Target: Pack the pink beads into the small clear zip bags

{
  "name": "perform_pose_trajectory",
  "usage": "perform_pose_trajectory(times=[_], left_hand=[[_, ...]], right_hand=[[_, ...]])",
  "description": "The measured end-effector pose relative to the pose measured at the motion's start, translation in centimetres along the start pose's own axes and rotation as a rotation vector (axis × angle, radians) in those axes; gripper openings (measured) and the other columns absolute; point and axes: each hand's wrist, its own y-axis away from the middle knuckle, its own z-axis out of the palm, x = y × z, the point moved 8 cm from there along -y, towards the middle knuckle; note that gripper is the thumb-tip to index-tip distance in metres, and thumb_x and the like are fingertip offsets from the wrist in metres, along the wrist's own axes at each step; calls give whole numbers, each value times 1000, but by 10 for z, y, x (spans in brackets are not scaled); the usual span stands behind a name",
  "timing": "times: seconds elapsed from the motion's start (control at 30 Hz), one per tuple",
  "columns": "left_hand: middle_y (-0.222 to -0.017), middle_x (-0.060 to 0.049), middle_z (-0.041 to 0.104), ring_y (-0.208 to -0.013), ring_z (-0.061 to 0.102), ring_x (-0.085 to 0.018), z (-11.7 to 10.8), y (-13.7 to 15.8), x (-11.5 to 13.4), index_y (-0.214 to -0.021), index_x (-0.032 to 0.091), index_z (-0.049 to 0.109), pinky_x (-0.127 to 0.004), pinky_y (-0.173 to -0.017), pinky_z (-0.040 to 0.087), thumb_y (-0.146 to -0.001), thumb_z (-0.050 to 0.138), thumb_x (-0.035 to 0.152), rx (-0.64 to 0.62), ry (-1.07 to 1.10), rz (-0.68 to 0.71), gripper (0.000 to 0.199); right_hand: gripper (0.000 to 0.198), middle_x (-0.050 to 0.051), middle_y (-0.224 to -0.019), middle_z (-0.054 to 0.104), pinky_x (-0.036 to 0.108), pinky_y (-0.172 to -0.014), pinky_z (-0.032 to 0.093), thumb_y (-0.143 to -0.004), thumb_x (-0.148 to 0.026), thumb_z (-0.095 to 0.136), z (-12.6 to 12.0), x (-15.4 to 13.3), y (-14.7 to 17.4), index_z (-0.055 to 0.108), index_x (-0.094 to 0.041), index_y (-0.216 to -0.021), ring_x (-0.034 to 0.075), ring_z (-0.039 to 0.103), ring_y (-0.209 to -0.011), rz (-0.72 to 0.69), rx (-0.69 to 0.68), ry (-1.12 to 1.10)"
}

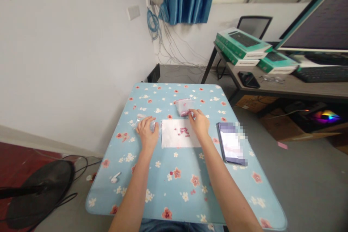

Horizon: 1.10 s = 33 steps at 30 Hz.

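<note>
The left hand (147, 132) is half open, with bent fingers, over a thin clear bag (140, 117) (I can't tell if it grips it). The right hand (191, 113) has its fingers nearly closed at 1 corner of a small see-through bag (184, 106) with red stuff (183, 113) in it, but I can't tell if they pinch it. That bag sits just past a white paper (169, 140), where little red bits (185, 131) lie in a loose bunch.

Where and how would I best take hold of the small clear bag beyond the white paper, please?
Pinch the clear bag probably best by its flat far edge, coming from the right, where the right hand is; its pink contents look gathered at the near end.
</note>
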Motion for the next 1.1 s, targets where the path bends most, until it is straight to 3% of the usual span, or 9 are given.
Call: perform_pose_trajectory(times=[0.2, 0.37, 0.5, 0.63, 0.73, 0.83, 1.1], left_hand=[[-104, -5, 67, -101, 56, -25, 1, 0, 2, -92, 23, 66, -41, -93, 36, -80, 58, 23, -10, 45, 15, 15], [-99, -5, 68, -99, 57, -23, 1, 1, 8, -92, 21, 65, -38, -94, 39, -81, 57, 23, -34, 146, 34, 14], [-97, -7, 68, -95, 59, -21, 7, 2, 10, -95, 20, 65, -36, -90, 43, -81, 58, 29, -101, 343, 7, 19], [-102, -8, 69, -95, 62, -20, 25, 5, 3, -105, 18, 65, -32, -85, 46, -82, 58, 38, -242, 702, -171, 31], [-88, -7, 71, -83, 64, -18, 33, 8, 2, -90, 16, 70, -28, -76, 47, -81, 58, 44, -328, 886, -265, 32], [-72, -3, 69, -70, 61, -15, 34, 9, 4, -76, 16, 70, -26, -70, 46, -76, 64, 44, -363, 970, -321, 28], [-64, -2, 67, -61, 59, -13, 38, 12, 7, -76, 16, 71, -26, -65, 47, -63, 76, 38, -440, 1073, -437, 26]], right_hand=[[27, 3, -80, 60, 26, -58, 31, -87, -32, 47, -8, 3, 2, 69, -21, -95, 14, 51, -64, 11, 108, -166], [26, -1, -68, 55, 25, -56, 34, -80, -41, 55, -16, 10, 9, 66, -17, -85, 10, 41, -51, 124, 165, -665], [24, -6, -58, 44, 23, -46, 28, -72, -42, 63, -3, 1, 28, 58, -19, -76, 7, 33, -45, 328, -12, -1179], [25, -8, -51, 35, 21, -41, 24, -67, -40, 67, 13, -20, 53, 51, -21, -71, 6, 30, -42, 464, -240, -1467], [26, -9, -48, 34, 20, -39, 20, -64, -37, 69, 26, -27, 64, 49, -21, -69, 6, 29, -40, 528, -343, -1549], [25, -10, -46, 34, 19, -39, 18, -63, -35, 69, 35, -23, 69, 50, -20, -68, 5, 28, -39, 576, -359, -1545], [24, -10, -44, 38, 19, -37, 19, -63, -37, 69, 34, -8, 71, 56, -19, -71, 5, 29, -37, 621, -277, -1458]])
